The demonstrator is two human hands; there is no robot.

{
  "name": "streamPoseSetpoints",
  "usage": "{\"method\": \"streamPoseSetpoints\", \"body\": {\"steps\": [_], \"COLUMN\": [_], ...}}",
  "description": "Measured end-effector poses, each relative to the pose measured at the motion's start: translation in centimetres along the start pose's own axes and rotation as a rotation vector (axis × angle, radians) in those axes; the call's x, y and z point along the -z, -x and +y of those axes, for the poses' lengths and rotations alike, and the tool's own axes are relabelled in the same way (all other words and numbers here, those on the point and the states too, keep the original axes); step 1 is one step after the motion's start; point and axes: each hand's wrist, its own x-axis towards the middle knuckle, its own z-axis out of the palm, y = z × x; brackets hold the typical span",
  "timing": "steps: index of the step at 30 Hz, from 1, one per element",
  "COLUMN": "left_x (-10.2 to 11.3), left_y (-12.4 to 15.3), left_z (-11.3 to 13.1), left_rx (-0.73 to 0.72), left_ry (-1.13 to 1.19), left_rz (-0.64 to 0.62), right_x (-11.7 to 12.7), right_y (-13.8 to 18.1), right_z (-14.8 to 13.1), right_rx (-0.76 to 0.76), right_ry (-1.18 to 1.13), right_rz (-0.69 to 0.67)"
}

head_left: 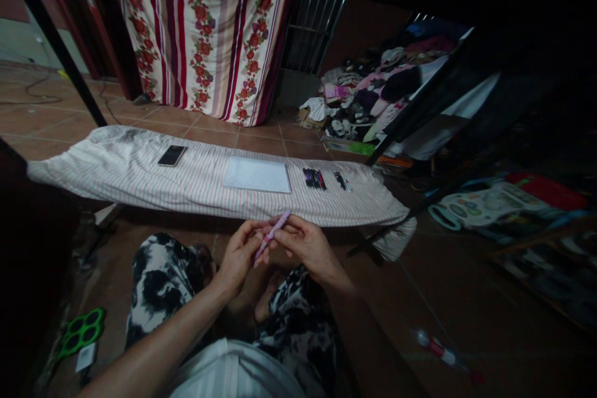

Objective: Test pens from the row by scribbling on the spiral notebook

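Both my hands meet in front of my lap around a slim purple pen [280, 222] with a pink band near its middle. My left hand [241, 253] pinches the lower part between thumb and fingers. Higher on the barrel, my right hand [305, 242] grips it with thumb and fingertips. The pen slants up to the right. Just beyond, on a striped cloth [200, 189], lies a spiral notebook [257, 175]. To its right are a row of several pens [314, 179] and a smaller group of dark items [340, 181].
A phone [172, 155] lies left of the notebook. Dark poles [69, 56] rise beside the low cloth-covered surface. Behind hangs a floral curtain [203, 43], with piled clothes [373, 90] to its right. A green ringed object [82, 331] and a red-and-white bottle-like item [436, 347] lie on the floor.
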Motion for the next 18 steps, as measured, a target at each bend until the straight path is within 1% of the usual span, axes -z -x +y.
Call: {"method": "streamPoseSetpoints", "body": {"steps": [4,7,14,18], "left_x": [-0.17,-0.33,-0.35,-0.21], "left_y": [-0.18,-0.23,-0.43,-0.52], "left_z": [0.28,0.47,0.67,0.74], "left_rx": [0.005,0.023,0.051,0.056], "left_ry": [-0.005,-0.017,-0.014,0.010], "left_rz": [-0.007,0.011,0.012,0.021], "right_x": [0.04,-0.09,-0.61,-0.81], "right_y": [-0.06,-0.09,-0.22,-0.40], "right_z": [0.05,0.09,0.35,0.50], "right_rx": [0.010,0.018,0.015,0.017], "right_ry": [-0.001,-0.040,-0.121,-0.157], "right_rz": [0.014,0.007,-0.015,-0.004]}}
